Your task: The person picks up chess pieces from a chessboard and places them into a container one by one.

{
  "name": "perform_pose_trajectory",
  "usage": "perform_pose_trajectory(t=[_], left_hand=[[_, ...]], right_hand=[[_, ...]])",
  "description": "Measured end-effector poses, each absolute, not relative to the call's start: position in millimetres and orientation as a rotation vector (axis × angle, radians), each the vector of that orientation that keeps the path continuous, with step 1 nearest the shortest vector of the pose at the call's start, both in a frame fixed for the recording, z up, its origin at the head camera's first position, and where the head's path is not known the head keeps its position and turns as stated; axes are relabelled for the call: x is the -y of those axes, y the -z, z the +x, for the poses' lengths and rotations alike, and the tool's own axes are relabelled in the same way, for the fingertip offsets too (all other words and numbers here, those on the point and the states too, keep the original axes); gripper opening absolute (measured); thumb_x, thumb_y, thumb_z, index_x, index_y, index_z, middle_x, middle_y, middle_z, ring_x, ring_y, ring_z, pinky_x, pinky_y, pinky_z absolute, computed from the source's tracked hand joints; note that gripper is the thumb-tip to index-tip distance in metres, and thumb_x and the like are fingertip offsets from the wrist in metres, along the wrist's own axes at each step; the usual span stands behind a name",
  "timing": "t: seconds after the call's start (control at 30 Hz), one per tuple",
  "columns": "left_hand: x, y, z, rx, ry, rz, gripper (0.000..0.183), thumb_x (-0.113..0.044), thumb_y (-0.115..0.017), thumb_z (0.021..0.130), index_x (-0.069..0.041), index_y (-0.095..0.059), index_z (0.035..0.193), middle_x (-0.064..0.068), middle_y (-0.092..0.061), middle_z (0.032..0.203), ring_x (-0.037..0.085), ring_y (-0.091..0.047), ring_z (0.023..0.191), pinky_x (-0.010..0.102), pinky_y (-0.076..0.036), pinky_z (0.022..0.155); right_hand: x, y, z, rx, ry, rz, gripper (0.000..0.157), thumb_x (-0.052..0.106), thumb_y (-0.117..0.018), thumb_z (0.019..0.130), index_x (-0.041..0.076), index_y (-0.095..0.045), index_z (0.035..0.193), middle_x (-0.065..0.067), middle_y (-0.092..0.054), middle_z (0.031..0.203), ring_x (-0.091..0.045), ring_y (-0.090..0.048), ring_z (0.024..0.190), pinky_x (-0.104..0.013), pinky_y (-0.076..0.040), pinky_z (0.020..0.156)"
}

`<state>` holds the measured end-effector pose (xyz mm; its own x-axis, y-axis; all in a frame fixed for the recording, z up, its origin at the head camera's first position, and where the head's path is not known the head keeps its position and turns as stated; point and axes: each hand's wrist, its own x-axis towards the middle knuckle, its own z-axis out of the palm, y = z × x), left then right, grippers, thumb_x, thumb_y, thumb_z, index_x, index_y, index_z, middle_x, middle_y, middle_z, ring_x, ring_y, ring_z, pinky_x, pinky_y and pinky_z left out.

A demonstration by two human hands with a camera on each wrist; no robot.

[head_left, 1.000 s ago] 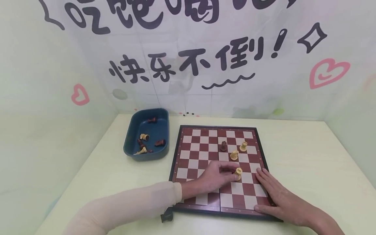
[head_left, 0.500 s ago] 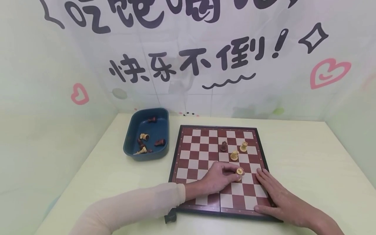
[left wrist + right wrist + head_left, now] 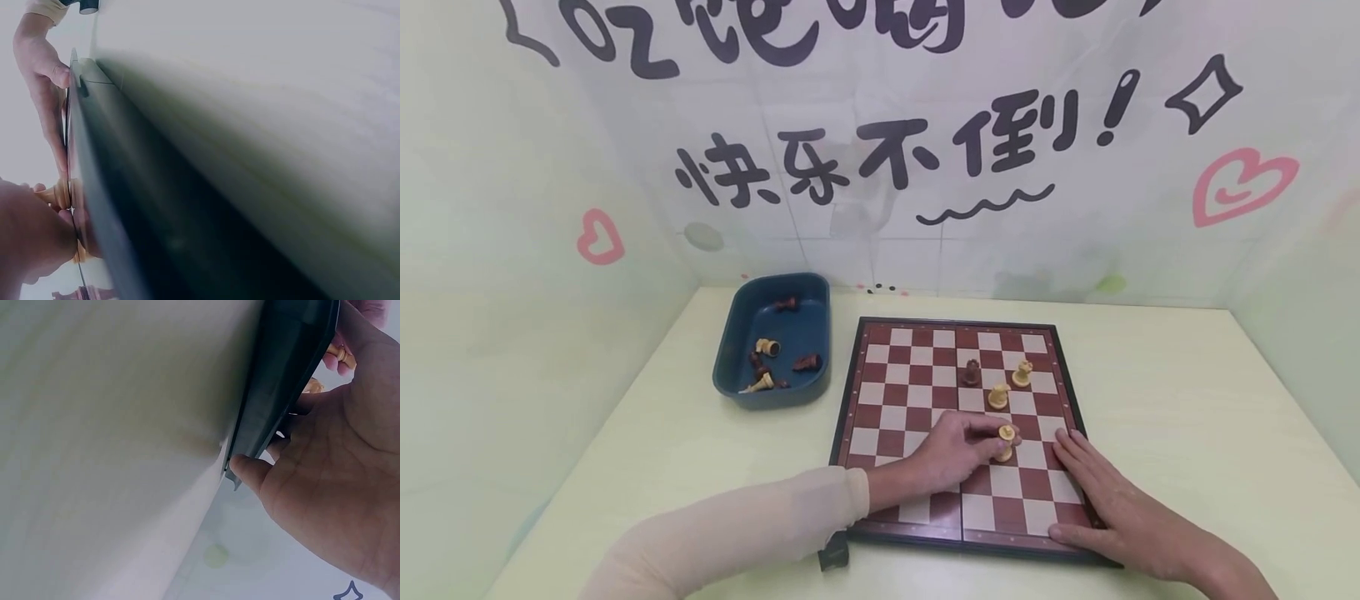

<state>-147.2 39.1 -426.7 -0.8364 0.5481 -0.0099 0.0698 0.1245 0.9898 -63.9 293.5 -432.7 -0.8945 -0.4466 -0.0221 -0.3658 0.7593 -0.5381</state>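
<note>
In the head view my left hand [image 3: 951,454] pinches an upright pale chess piece [image 3: 1006,443] between thumb and fingers, over the right half of the chessboard [image 3: 895,377]. Its exact kind is hard to tell. Part of the piece [image 3: 59,194] also shows beside the left hand [image 3: 34,231] in the left wrist view. My right hand [image 3: 1123,508] rests on the board's right edge with fingers extended. The right wrist view shows the right hand [image 3: 337,475] with its thumb against the dark side of the board [image 3: 281,375]. Just behind the held piece stands a pale knight [image 3: 997,396].
Another pale chess piece [image 3: 1022,373] and a dark chess piece [image 3: 972,372] stand farther back on the board. A blue bin [image 3: 724,379] at the back left holds several loose pieces. A printed curtain [image 3: 880,242] rises behind the table [image 3: 752,450].
The pale piece has tilted slightly in my left fingers and come back a little to the left. My right hand and the other pieces have stayed put.
</note>
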Motion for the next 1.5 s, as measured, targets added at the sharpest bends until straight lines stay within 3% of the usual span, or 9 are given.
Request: perform_pose_trajectory(t=[0.17, 0.37, 0.47, 0.63, 1.07, 1.37, 1.5], left_hand=[[-35.2, 423.7, -147.4, -2.034, -1.769, 0.563, 0.024, -0.003, -0.069, 0.096, 0.0, -0.073, 0.119, 0.001, -0.075, 0.109, 0.005, -0.068, 0.1, 0.021, -0.055, 0.084], [-31.0, 421.9, -145.4, -2.146, -1.725, 0.527, 0.026, -0.006, -0.073, 0.094, -0.004, -0.074, 0.119, 0.002, -0.073, 0.117, 0.006, -0.065, 0.1, 0.021, -0.052, 0.088], [-29.5, 420.6, -146.2, -2.16, -1.723, 0.523, 0.027, -0.007, -0.073, 0.094, -0.003, -0.073, 0.121, 0.002, -0.073, 0.114, 0.006, -0.066, 0.096, 0.022, -0.054, 0.084], [-27.2, 417.1, -150.5, -2.154, -1.746, 0.509, 0.028, -0.008, -0.072, 0.094, -0.003, -0.072, 0.121, 0.0, -0.073, 0.112, 0.005, -0.065, 0.089, 0.025, -0.057, 0.078], [-16.3, 414.9, -159.3, -2.093, -1.81, 0.508, 0.023, -0.004, -0.069, 0.096, -0.002, -0.074, 0.118, 0.0, -0.074, 0.115, 0.006, -0.066, 0.1, 0.022, -0.054, 0.086], [-3.5, 409.9, -165.9, -2.184, -1.776, 0.511, 0.027, -0.007, -0.068, 0.097, -0.002, -0.072, 0.123, 0.004, -0.073, 0.116, 0.01, -0.067, 0.103, 0.026, -0.055, 0.087], [1.5, 407.2, -170.2, -2.206, -1.782, 0.519, 0.028, -0.006, -0.068, 0.097, -0.002, -0.07, 0.125, 0.005, -0.074, 0.115, 0.012, -0.067, 0.106, 0.022, -0.053, 0.088]], right_hand=[[-293.1, 431.7, -63.7, -2.798, 0.819, -0.644, 0.095, 0.056, -0.066, 0.094, 0.009, -0.019, 0.163, -0.013, -0.016, 0.167, -0.019, -0.003, 0.153, 0.0, 0.0, 0.103], [-292.1, 432.5, -62.5, -2.788, 0.819, -0.611, 0.096, 0.059, -0.065, 0.094, 0.012, -0.019, 0.163, -0.01, -0.015, 0.168, -0.012, 0.0, 0.152, 0.001, 0.0, 0.101], [-291.8, 433.8, -62.4, -2.793, 0.813, -0.615, 0.096, 0.059, -0.065, 0.094, 0.011, -0.019, 0.163, -0.01, -0.015, 0.168, -0.01, 0.001, 0.152, 0.001, 0.0, 0.101], [-291.3, 433.1, -64.6, -2.778, 0.824, -0.612, 0.097, 0.058, -0.066, 0.094, 0.011, -0.018, 0.163, -0.012, -0.015, 0.168, -0.019, -0.003, 0.153, 0.001, 0.001, 0.101], [-289.8, 433.6, -66.8, -2.755, 0.827, -0.577, 0.099, 0.062, -0.065, 0.092, 0.011, -0.017, 0.163, -0.011, -0.013, 0.168, -0.021, -0.003, 0.153, 0.002, 0.001, 0.099], [-290.1, 435.9, -64.8, -2.756, 0.842, -0.592, 0.099, 0.063, -0.065, 0.092, 0.012, -0.018, 0.163, -0.009, -0.013, 0.168, -0.009, 0.002, 0.152, 0.002, -0.001, 0.1], [-293.1, 435.6, -63.9, -2.78, 0.828, -0.613, 0.098, 0.06, -0.066, 0.093, 0.01, -0.018, 0.163, -0.011, -0.014, 0.168, -0.007, 0.003, 0.151, 0.002, 0.0, 0.1]])
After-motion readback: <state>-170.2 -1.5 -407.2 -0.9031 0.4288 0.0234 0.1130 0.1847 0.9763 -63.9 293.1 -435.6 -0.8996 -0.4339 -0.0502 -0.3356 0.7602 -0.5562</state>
